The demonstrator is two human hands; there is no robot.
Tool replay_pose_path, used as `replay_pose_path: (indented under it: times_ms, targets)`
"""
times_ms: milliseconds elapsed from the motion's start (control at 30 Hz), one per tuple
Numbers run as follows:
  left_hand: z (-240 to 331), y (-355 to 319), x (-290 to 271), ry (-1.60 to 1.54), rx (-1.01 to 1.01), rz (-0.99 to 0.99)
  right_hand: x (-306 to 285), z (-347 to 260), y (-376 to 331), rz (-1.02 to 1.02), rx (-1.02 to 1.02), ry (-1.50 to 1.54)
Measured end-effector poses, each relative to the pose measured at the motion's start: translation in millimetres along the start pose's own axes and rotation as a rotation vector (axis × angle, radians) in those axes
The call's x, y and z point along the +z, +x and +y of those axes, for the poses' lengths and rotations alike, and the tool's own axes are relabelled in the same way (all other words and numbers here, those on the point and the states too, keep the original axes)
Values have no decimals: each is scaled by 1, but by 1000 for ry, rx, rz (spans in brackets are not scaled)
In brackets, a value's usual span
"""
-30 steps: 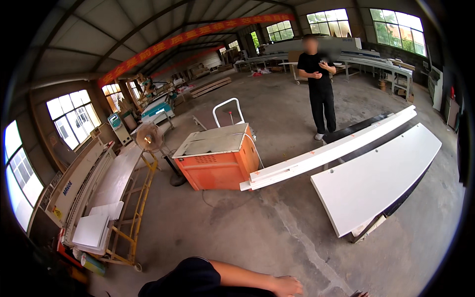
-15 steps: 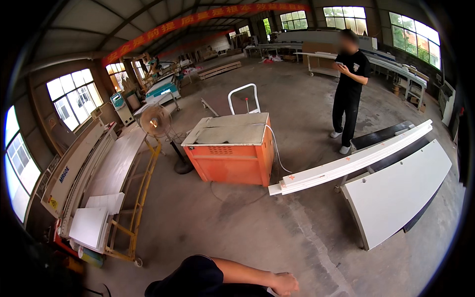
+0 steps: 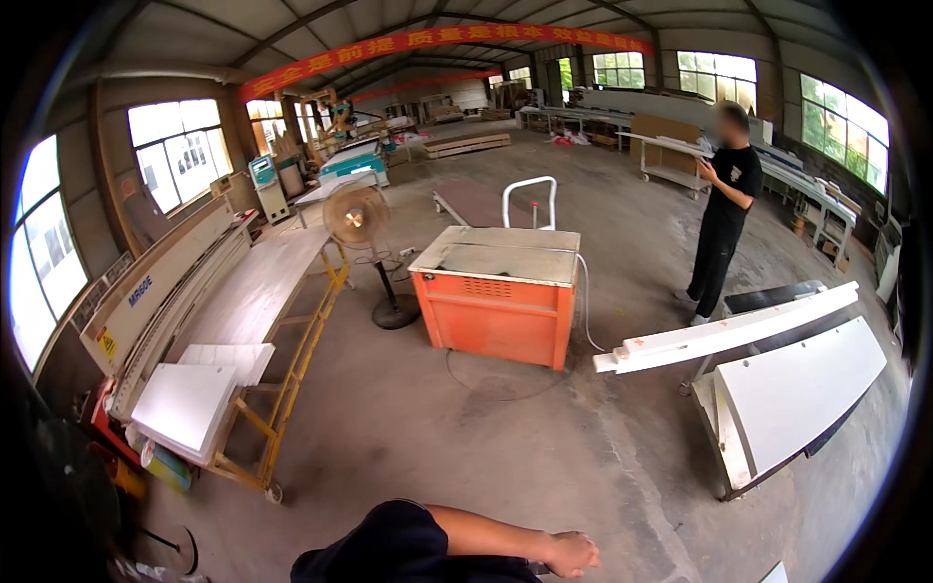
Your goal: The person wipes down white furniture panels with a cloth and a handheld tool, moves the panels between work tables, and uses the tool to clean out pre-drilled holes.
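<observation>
My left hand (image 3: pixel 573 554) is at the lower edge, with the bare forearm crossing in front of my body from a dark sleeve. Its fingers are curled closed. Whatever may be inside them is hidden. Under the wrist shows a small greyish bit that I cannot make out. My right hand is out of view. Beyond the left hand is the concrete floor. An orange cabinet-like machine (image 3: pixel 496 311) with a worn pale top stands ahead. To its right, long white boards (image 3: pixel 729 328) and a wide white panel (image 3: pixel 807 398) rest on a low support.
At left, white panels (image 3: pixel 185 408) lie on a long machine table with a yellow frame (image 3: pixel 301 374). A standing fan (image 3: pixel 356 216) is beside it. Behind the orange machine is a flat trolley (image 3: pixel 476 202). A person in black (image 3: pixel 724 209) stands at right, holding something small.
The view has shifted, so the room's things sit farther right and the trolley bed shows more. A white corner has appeared at lower right. My left hand stays closed in front of me.
</observation>
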State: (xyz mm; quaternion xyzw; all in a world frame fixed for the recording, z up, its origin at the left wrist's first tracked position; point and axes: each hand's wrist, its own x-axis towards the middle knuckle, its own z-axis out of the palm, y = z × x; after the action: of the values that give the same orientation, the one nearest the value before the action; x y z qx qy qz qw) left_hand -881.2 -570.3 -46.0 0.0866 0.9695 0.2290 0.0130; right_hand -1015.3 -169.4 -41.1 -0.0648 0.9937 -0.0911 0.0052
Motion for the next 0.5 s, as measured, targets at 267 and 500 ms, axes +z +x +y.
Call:
replay_pose_path:
  times_ms: [267, 500]
  targets:
    - [61, -139, 9, -74, -127, -116, 40, 25, -56, 292, -388, 241]
    - [84, -205, -12, -70, -109, -36, 9, 24, -166, -156, 56, 52]
